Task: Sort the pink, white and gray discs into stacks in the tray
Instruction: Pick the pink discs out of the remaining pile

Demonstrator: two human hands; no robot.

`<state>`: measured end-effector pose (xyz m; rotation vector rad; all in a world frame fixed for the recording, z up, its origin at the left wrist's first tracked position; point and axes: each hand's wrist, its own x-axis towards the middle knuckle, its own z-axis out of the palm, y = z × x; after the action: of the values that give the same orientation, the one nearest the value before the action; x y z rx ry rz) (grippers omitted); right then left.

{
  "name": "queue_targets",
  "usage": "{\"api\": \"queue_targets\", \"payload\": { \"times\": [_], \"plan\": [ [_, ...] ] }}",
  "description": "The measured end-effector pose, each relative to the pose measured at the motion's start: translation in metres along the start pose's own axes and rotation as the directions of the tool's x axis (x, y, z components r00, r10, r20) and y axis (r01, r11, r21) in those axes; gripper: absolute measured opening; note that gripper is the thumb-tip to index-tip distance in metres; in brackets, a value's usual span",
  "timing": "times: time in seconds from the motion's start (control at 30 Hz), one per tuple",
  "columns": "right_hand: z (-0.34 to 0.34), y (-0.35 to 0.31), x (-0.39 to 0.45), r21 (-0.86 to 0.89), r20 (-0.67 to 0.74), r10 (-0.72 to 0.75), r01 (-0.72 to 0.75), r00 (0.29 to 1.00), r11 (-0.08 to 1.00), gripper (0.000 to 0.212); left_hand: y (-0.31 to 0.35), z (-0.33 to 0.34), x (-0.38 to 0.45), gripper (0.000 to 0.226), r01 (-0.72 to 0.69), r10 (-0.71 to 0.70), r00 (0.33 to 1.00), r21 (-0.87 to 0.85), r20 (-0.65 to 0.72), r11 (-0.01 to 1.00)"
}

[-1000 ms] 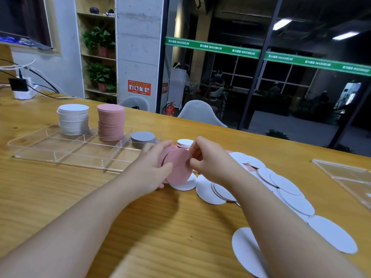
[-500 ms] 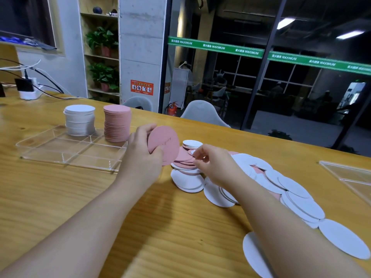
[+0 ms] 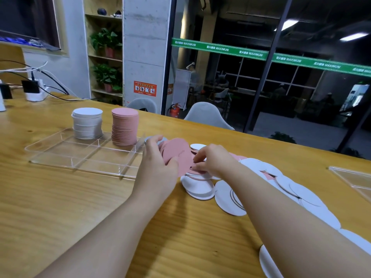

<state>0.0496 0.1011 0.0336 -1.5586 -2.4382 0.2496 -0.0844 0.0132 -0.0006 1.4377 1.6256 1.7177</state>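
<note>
My left hand [image 3: 158, 163] grips a few pink discs [image 3: 177, 155] upright on edge, just right of the clear tray [image 3: 80, 163]. My right hand [image 3: 212, 160] pinches another pink disc lying on the loose pile of white and pink discs [image 3: 200, 187]. Inside the tray stand a tall white stack [image 3: 87, 125] and a tall pink stack [image 3: 124, 127]. The gray stack is almost hidden behind my left hand; only a sliver shows.
Loose white discs [image 3: 301, 193] trail along the wooden table to the right, under my right forearm. A second clear tray [image 3: 355, 179] sits at the right edge. A power strip [image 3: 36, 93] with cables lies at the far left. Chairs stand behind the table.
My left hand lifted the pink discs up on edge, then lowered them slightly. My right hand let go of them and reached down to a pink disc on the pile.
</note>
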Motion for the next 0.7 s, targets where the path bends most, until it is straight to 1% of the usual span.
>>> {"api": "queue_targets", "payload": {
  "times": [0.03,0.1,0.2,0.23,0.27,0.3,0.33,0.37,0.43,0.47,0.53,0.6,0.7],
  "plan": [
    [0.0,-0.003,0.002,-0.024,0.002,-0.007,0.008,1.0,1.0,0.024,0.0,0.0,0.0,0.057,0.0,0.0,1.0,0.007,-0.002,1.0],
    [0.001,-0.007,0.008,-0.179,0.027,-0.049,0.053,0.998,0.982,0.02,0.001,-0.001,-0.001,0.057,0.004,-0.004,1.0,0.013,-0.004,1.0],
    [0.007,-0.015,0.007,-0.474,0.05,-0.103,0.114,0.993,0.873,0.03,0.001,-0.002,-0.001,0.057,0.012,-0.012,1.0,0.016,-0.019,1.0],
    [0.01,-0.016,0.006,-0.532,0.048,-0.141,0.145,0.989,0.834,0.032,0.001,-0.002,-0.002,0.057,0.018,-0.018,1.0,0.011,-0.023,1.0],
    [0.013,-0.018,0.003,-0.555,0.034,-0.171,0.161,0.985,0.816,0.033,0.001,-0.002,-0.001,0.058,0.021,-0.021,0.999,0.006,-0.025,1.0],
    [0.016,-0.017,0.001,-0.544,0.008,-0.181,0.156,0.983,0.825,0.034,0.001,-0.002,-0.001,0.058,0.019,-0.019,1.0,0.006,-0.025,1.0],
    [0.018,-0.014,0.001,-0.521,-0.026,-0.168,0.13,0.985,0.844,0.034,0.001,-0.002,-0.002,0.059,0.014,-0.014,1.0,0.012,-0.021,1.0],
    [0.02,-0.012,0.0,-0.451,-0.074,-0.128,0.081,0.989,0.889,0.031,0.002,-0.001,-0.002,0.059,0.007,-0.007,1.0,0.018,-0.015,1.0],
    [0.019,0.0,-0.003,-0.208,-0.187,-0.035,-0.004,0.982,0.978,0.024,0.0,0.001,-0.003,0.059,-0.008,0.008,1.0,0.02,0.002,1.0],
    [0.017,0.005,-0.007,-0.083,-0.233,0.007,-0.027,0.973,0.996,0.024,0.0,0.001,-0.003,0.058,-0.011,0.011,1.0,0.013,0.008,1.0],
    [0.013,0.014,-0.018,0.06,-0.272,0.053,-0.038,0.961,0.997,0.026,0.0,0.003,-0.003,0.057,-0.018,0.018,1.0,0.003,0.016,1.0],
    [0.008,0.02,-0.024,0.145,-0.296,0.075,-0.033,0.952,0.989,0.024,0.0,0.004,-0.004,0.059,-0.054,0.054,0.998,0.033,0.022,0.998],
    [-0.002,0.025,-0.03,0.352,-0.382,0.083,0.062,0.921,0.934,0.02,0.003,0.005,-0.004,0.063,-0.074,0.07,0.996,0.055,0.06,0.996]
  ]
}}
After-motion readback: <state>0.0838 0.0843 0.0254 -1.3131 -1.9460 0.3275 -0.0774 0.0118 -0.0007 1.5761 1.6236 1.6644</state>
